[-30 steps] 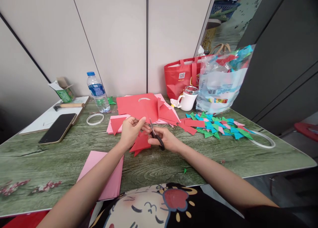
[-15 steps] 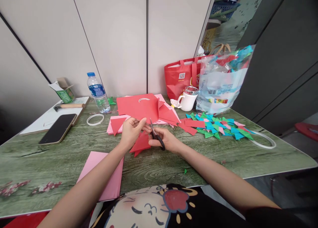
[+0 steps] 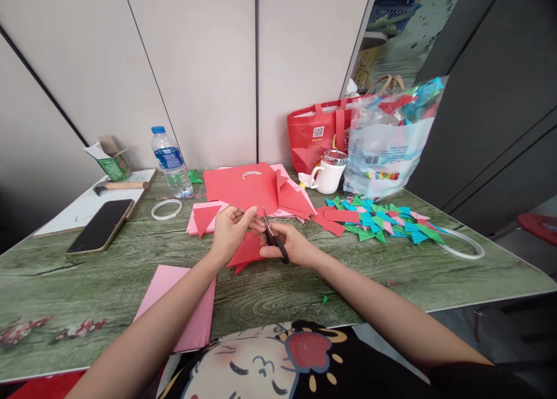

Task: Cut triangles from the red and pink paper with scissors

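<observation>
Right now I'm pinching the folded red paper [image 3: 246,249] in my left hand [image 3: 230,232] just above the table [image 3: 391,277], my right hand [image 3: 289,243] closed around the scissors [image 3: 273,238]; the blades are pointing close to my left fingertips, risking a nick.

phone [image 3: 101,225] left on table [image 3: 391,277], bottle [image 3: 170,162] behind it; mug [image 3: 327,174] right of bottle

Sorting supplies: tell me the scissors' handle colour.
Black, on the scissors in the head view.
</observation>
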`<state>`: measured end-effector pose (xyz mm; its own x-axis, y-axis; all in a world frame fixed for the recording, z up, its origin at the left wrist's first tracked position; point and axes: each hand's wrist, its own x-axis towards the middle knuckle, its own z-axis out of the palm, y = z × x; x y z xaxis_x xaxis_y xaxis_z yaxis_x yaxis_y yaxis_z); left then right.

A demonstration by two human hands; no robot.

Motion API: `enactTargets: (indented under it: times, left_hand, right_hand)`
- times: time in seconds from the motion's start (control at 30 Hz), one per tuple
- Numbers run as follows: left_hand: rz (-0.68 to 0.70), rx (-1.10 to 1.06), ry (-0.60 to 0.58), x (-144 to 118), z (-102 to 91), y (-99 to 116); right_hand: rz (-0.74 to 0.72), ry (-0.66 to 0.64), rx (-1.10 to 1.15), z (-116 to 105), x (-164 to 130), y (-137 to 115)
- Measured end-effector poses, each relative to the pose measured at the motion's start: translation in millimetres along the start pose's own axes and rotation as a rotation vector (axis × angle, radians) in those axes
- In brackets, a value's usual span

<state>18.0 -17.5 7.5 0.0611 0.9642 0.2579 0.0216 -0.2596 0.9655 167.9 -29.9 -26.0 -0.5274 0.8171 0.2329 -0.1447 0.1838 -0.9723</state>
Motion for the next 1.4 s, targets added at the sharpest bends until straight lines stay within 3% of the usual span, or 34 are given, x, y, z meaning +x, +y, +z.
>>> enactTargets:
  times: [0.57,1.4]
  left_hand:
    - [-0.006,0.004,-0.008,-2.2,1.6,4.0]
    - [-0.012,-0.017,-0.042,-2.3,0.4,3.9]
  right_hand:
    - [-0.056,0.038,-0.062,-1.3,1.2,7.4]
    - [-0.018,0.104,-0.078,0.3,2.3,7.9]
